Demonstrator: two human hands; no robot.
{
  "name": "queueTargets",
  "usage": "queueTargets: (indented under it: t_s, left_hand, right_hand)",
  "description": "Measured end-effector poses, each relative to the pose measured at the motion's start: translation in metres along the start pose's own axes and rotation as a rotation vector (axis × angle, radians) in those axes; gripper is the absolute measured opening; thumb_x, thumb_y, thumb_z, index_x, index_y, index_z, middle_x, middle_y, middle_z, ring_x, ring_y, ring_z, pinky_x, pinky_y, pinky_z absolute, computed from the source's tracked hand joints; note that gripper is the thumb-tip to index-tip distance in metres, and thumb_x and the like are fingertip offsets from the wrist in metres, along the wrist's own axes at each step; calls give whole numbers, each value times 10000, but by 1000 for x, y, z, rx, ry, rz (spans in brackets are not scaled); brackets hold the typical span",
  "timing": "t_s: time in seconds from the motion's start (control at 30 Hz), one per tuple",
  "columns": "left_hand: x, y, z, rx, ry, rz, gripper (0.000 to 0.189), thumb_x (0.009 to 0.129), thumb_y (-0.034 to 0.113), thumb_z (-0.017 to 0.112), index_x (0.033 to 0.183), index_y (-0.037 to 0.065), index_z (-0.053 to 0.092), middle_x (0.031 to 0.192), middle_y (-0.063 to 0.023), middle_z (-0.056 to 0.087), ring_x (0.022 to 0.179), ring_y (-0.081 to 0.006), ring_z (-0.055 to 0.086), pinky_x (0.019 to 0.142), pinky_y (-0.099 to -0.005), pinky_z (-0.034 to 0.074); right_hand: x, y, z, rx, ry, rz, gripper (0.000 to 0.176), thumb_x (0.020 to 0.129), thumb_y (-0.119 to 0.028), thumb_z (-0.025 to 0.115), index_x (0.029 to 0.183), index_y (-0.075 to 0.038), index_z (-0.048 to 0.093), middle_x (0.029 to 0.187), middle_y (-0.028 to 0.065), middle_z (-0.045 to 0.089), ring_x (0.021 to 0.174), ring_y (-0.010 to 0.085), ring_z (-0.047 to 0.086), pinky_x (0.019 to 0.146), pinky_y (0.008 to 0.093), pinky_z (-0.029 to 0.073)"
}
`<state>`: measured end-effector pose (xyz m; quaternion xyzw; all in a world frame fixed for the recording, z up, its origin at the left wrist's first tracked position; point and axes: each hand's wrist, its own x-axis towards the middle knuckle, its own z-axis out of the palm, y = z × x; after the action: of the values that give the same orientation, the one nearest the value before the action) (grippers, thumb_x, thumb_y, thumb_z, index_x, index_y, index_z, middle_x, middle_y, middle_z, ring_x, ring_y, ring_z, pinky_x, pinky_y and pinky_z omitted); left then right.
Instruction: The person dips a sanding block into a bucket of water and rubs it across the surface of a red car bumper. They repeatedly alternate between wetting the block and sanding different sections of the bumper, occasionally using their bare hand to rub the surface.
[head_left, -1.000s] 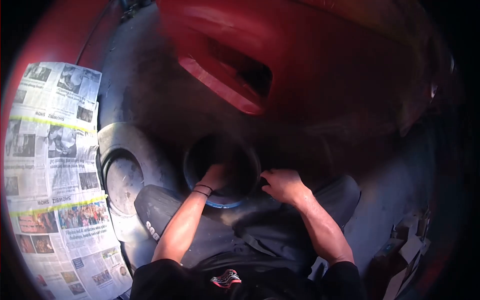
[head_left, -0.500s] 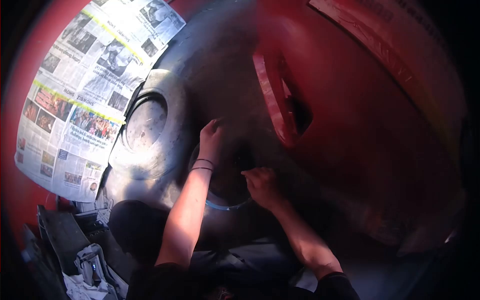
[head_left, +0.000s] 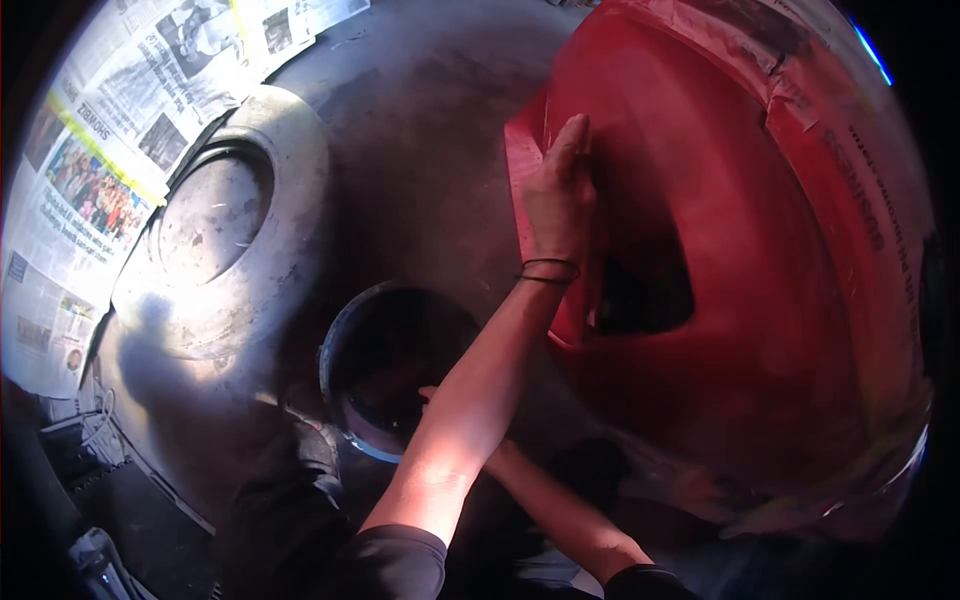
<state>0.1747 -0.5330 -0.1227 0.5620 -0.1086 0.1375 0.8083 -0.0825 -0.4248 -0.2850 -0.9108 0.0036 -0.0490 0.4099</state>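
Observation:
My left hand (head_left: 560, 195), with dark bands at its wrist, lies against the red body panel (head_left: 720, 200), beside the edge of a dark opening in it. Its fingers look stretched along the surface; no object shows in them, though their undersides are hidden. Below and to the left stands a round dark bucket (head_left: 330, 352) with a bluish rim. Fingertips of my right hand (head_left: 428, 393) show over the bucket, while my left forearm covers the rest of that hand. Whether it holds anything cannot be seen.
A pale, dusty tyre (head_left: 300, 150) lies on the grey floor (head_left: 420, 130) to the left. Newspaper sheets (head_left: 110, 190) cover a surface at the upper left. More paper (head_left: 850, 190), reddened, edges the panel at right. A crumpled light item (head_left: 100, 560) lies at lower left.
My left hand has moved up and right from above the bucket to the red panel. My right hand has shifted left, behind my left forearm. The view has swung rightward.

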Motion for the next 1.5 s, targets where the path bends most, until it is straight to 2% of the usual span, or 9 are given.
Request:
queueTargets:
  t_s: [0.17,0.27,0.37,0.73,0.93,1.03,1.27,1.47,1.5]
  left_hand:
    - [-46,-23,-4,84,-245,87,559,1122,54,512,1677,55,444,1701,-243,464,1634,-409,356,1340,-510,275]
    - [-30,-12,13,69,-212,49,520,1134,63,522,1652,57,485,1704,-214,479,1629,-392,378,1315,-475,322]
    - [4,4,18,57,-284,250,536,1111,31,510,1646,42,479,1701,-221,477,1619,-414,382,1319,-487,322]
    - [-31,-10,-6,120,-341,194,611,1052,-1,478,1661,-1,426,1689,-297,451,1587,-487,401,1317,-548,319]
    - [-33,-29,-32,-56,-301,153,541,1104,-15,557,1637,72,511,1470,-249,694,1383,-303,686,1130,-387,530]
    - [-41,-39,-53,106,23,-152,472,1094,4,607,1558,95,620,1142,-171,815,941,-101,715,899,-297,579]
    - [-72,-31,5,178,35,26,460,1095,15,549,1555,6,552,1337,-351,686,1274,-509,671,1108,-527,540]
    - [27,-20,21,-71,-125,43,369,1089,19,557,1453,-24,603,1328,-361,678,1231,-554,648,1121,-567,515]
    - [15,-19,19,-14,-124,64,393,1118,52,576,1505,-3,618,1452,-295,673,1383,-409,652,1150,-441,524]
  right_hand:
    - [-15,22,23,-31,-34,57,313,985,-217,694,1254,-60,728,1003,152,743,951,356,700,948,502,535]
    - [-25,47,36,-124,-63,32,370,1037,-202,676,1368,-39,679,1120,140,754,1035,302,714,1007,466,536]
    - [-51,59,40,942,-192,553,449,1124,-178,609,1535,-7,558,1283,119,715,1165,223,691,1093,419,531]
    - [-23,26,14,-98,19,95,691,910,-429,814,1472,-73,628,1450,196,667,1373,416,599,1189,505,463]
    - [6,6,-9,-155,110,-122,495,932,-376,752,1316,-65,720,1248,205,750,1175,387,712,1069,590,512]
    - [4,0,-15,-230,47,-126,390,950,-348,733,1216,-62,728,1138,181,757,1054,375,724,1001,583,524]
    - [13,-20,-18,-408,-72,-124,208,1018,-134,695,1203,-46,730,986,111,749,911,272,716,896,410,569]
    - [15,-23,-18,-441,-94,-96,194,998,-137,706,1172,-61,748,956,89,755,892,262,720,915,440,554]
    - [15,-24,-18,-444,-90,-110,192,994,-138,708,1165,-64,752,950,85,757,889,260,721,918,446,551]
